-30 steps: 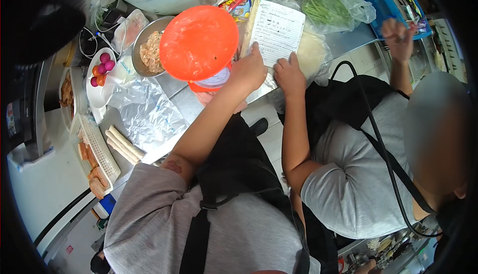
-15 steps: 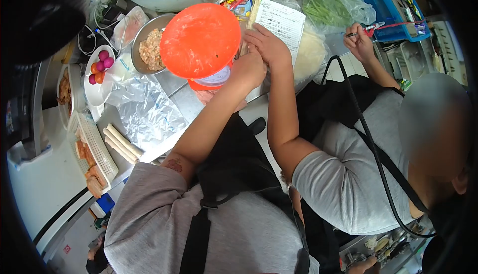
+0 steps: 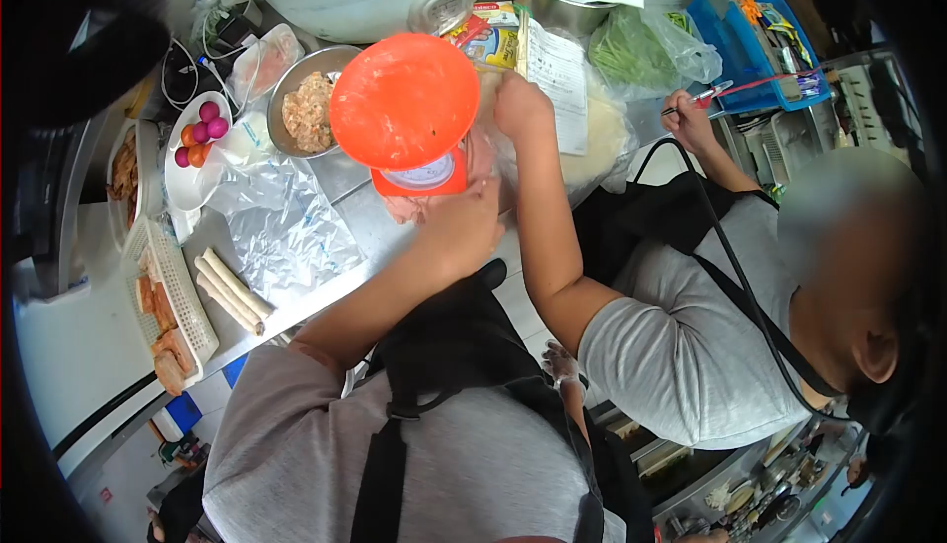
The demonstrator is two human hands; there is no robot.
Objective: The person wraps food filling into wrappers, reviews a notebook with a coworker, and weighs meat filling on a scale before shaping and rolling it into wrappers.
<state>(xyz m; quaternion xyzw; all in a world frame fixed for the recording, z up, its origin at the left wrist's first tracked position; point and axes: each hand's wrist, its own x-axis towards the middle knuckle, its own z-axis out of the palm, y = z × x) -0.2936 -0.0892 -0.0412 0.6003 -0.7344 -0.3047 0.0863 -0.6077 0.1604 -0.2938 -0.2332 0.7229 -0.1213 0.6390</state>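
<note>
My left hand [image 3: 472,219] is curled close to the right front side of an orange kitchen scale [image 3: 404,99]. Its fingers are bent in, and what they hold, if anything, is hidden. The scale has a wide dusty pan over a white dial, with pink crumpled sheet-like material [image 3: 480,156] under and beside it. Low by my apron, my right hand [image 3: 563,362] hangs in a clear plastic glove; its fingers are too small and partly covered to read. A co-worker's hand [image 3: 523,109] grips the edge of a handwritten notepad [image 3: 560,79]; their other hand [image 3: 691,124] holds a pen.
Left of the scale stand a metal bowl of minced mixture [image 3: 347,55], a white dish [image 3: 187,183] with pink and orange balls, foil-like plastic sheeting [image 3: 286,237], pale rolls [image 3: 229,296] and a white basket [image 3: 187,306]. Bagged greens [image 3: 641,45] and a blue bin [image 3: 735,55] are right. The co-worker stands close.
My left hand has drawn back from the notepad and the co-worker's hand, down toward the scale's base. The co-worker's hand has closed on the pad's edge. My gloved right hand shows more clearly.
</note>
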